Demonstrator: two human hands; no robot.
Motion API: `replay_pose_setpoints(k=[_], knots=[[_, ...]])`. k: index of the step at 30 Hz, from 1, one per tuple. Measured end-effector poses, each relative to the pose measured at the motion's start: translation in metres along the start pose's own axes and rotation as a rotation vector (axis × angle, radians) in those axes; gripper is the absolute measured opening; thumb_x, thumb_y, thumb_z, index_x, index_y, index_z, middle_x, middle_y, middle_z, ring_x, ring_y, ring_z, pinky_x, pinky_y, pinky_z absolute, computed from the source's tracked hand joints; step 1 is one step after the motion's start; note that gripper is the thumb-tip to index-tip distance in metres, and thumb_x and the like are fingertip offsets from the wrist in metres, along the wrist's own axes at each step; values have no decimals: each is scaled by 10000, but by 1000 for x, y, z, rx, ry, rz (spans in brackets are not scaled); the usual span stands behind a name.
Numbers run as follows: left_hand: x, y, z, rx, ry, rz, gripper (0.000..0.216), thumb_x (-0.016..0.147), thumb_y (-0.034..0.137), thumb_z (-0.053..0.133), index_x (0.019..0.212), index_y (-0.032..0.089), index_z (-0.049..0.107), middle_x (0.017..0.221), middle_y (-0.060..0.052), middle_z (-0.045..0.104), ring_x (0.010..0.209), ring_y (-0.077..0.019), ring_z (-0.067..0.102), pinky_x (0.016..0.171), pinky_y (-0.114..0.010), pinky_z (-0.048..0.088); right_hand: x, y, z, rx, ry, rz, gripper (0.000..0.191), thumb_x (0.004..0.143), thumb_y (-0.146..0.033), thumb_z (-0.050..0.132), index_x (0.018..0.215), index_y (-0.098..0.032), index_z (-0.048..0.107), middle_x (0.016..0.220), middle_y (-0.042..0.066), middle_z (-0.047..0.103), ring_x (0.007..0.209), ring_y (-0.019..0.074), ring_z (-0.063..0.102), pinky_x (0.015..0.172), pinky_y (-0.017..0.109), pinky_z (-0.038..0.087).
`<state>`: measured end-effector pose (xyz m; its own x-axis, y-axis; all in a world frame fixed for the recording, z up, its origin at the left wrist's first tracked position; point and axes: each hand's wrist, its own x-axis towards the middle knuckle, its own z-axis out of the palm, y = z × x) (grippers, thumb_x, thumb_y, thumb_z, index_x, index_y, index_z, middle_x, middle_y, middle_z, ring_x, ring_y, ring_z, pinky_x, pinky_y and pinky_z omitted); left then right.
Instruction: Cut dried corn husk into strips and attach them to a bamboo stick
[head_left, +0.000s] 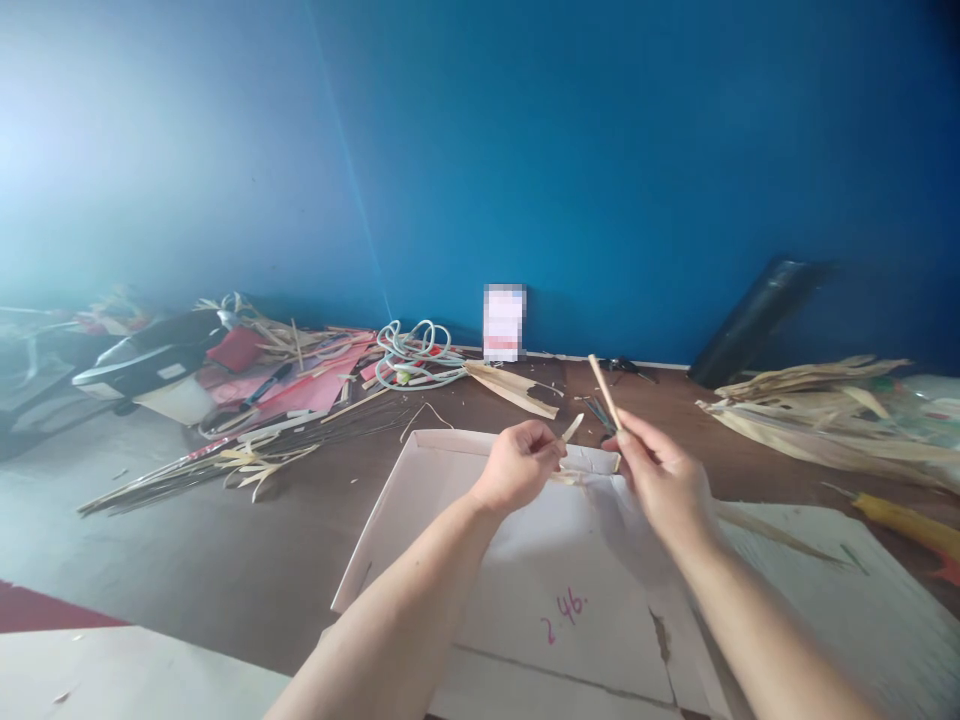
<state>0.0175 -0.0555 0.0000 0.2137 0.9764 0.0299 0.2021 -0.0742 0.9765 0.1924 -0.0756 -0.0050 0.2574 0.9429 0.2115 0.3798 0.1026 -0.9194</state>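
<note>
My left hand [525, 462] is closed in a pinch on a small pale strip [574, 428], perhaps dried husk, whose tip sticks up past the fingers. Between the thumb and fingers of my right hand [661, 470] is a thin pale wooden stick [604, 388], tilted with its upper end to the left. Its lower end is hidden by the hand. Both hands are over the far part of a shallow white cardboard box [450, 500] marked "2.46." in pink. Small pale scraps [568, 479] lie in the box between the hands.
Dried husks [817, 410] lie at the right by a dark cylinder [750, 320]. A yellow-handled tool [900, 520] is at the right edge. Coiled pale cable [412, 350], thin stalks [187, 470] and pink paper [322, 375] crowd the left. A blurred upright card-like item [504, 325] stands against the blue wall.
</note>
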Motion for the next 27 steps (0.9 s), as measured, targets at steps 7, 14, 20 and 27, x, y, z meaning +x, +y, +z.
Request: replay_pose_setpoints(k=[7, 14, 20, 27], knots=[[1, -4, 2, -9, -13, 23, 186, 770, 309, 508, 727, 147, 590, 703, -23, 629, 615, -97, 525, 576, -201, 407, -16, -18, 8, 384, -396, 179, 562, 821, -425, 538, 1338, -242, 415, 750, 19, 620, 444, 81, 385, 379, 204, 230], [-3, -1, 7, -29, -43, 66, 171, 788, 294, 494, 721, 152, 562, 709, -12, 607, 650, -96, 526, 609, -200, 415, -14, -13, 10, 323, -477, 179, 420, 838, -426, 526, 1201, -215, 540, 703, 7, 585, 443, 66, 349, 394, 199, 224], [0, -4, 6, -21, -30, 73, 131, 756, 254, 502, 701, 149, 557, 654, 2, 574, 605, -86, 493, 572, -191, 380, -14, -9, 13, 93, -348, 12, 379, 841, -412, 513, 1135, -211, 641, 702, 19, 611, 475, 89, 398, 436, 227, 326], [-1, 0, 1, -22, -33, 42, 128, 736, 240, 492, 687, 149, 567, 621, 17, 570, 541, -71, 445, 518, -183, 333, 3, -3, -4, 14, -93, 64, 423, 797, -436, 558, 1159, -228, 631, 725, 23, 633, 443, 88, 368, 420, 238, 320]])
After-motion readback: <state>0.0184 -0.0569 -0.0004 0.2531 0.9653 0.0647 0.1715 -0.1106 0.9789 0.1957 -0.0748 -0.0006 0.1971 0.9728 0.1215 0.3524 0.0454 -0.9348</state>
